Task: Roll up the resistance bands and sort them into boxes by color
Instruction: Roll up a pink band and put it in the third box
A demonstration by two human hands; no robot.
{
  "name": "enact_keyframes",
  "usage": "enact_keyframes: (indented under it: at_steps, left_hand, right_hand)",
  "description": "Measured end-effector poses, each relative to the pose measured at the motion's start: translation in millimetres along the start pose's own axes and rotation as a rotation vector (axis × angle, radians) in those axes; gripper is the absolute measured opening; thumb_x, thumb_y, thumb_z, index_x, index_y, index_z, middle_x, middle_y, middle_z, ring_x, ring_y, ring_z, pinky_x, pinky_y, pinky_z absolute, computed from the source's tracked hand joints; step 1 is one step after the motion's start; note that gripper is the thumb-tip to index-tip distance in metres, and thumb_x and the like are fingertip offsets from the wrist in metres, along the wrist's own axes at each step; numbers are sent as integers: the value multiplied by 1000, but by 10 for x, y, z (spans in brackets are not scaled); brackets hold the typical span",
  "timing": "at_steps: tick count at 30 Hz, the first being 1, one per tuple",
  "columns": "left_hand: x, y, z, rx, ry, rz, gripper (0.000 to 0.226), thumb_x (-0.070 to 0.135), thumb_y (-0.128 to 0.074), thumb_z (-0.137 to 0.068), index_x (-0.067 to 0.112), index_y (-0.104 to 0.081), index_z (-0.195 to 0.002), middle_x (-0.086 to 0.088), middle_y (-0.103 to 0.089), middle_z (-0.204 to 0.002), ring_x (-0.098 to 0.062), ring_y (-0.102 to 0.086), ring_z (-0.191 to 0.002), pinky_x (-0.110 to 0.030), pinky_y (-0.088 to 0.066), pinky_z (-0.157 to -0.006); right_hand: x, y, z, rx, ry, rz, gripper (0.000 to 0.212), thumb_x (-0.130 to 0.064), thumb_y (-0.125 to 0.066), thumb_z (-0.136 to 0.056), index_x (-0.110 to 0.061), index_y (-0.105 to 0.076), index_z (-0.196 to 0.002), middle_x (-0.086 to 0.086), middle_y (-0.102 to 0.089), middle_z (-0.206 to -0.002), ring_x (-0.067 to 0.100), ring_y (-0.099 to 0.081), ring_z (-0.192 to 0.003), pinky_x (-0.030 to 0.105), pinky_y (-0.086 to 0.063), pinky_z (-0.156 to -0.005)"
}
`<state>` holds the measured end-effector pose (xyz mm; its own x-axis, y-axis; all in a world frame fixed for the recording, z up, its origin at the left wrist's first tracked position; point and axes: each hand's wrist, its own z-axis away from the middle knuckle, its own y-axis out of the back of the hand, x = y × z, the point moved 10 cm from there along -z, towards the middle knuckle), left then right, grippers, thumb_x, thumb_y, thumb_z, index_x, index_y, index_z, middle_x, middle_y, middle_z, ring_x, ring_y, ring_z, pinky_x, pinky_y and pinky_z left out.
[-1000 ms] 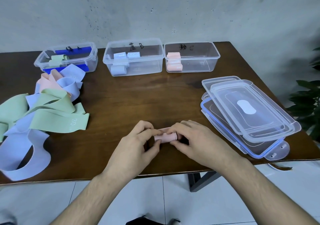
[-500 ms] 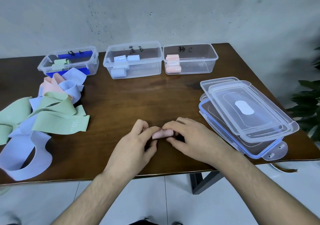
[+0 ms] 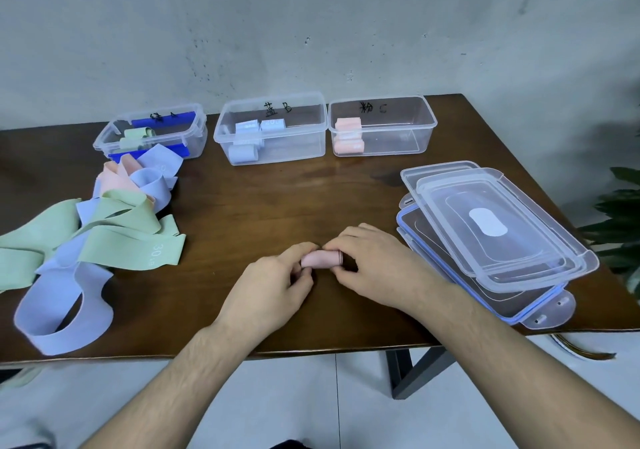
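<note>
Pinching the pink rolled band [image 3: 320, 260] from both ends, your left hand [image 3: 268, 289] and right hand [image 3: 372, 263] form one narrow grip low over the table [image 3: 277, 203]. Ahead: three boxes; pink box [image 3: 382, 126] ahead-right. Left: loose bands [image 3: 114, 237]. Right: stacked lids [image 3: 491, 234].

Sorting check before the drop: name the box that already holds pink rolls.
The right-hand box, marked C: pink rolls inside. The other two hold blue and green.
</note>
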<state>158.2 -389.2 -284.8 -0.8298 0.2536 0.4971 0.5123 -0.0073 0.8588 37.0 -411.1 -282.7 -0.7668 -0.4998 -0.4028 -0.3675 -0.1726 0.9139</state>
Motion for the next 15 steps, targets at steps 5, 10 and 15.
enact_keyframes:
  at_steps: [5, 10, 15]
  left_hand:
    - [-61, 20, -68, 3, 108, 147, 40, 24, -57, -97, 39, -53, -133, 19, -67, -92, -3, -63, -81, -20, -52, -75]
    - [14, -64, -171, -16, 239, 523, 44, 21, -58, -98, 39, -47, -137, 17, -71, -100, -1, -67, -86, -26, -56, -83]
    - [52, -203, -253, -13, 415, 980, 41, 23, -60, -98, 33, -51, -136, 11, -72, -110, -5, -67, -103, -31, -55, -95]
  right_hand:
    - [48, 108, -53, 44, -59, -20, 19, -33, -60, -89, -26, -61, -107, -13, -59, -100, 8, -48, -96, 25, -43, -83]
    - [213, 222, -74, 60, -221, -132, 28, -37, -68, -82, -24, -46, -93, -7, -58, -88, 15, -56, -80, 30, -44, -63]
    - [358, 349, -105, 121, -322, -179, 34, -41, -69, -83, -24, -42, -94, -10, -56, -83, 9, -56, -74, 28, -43, -57]
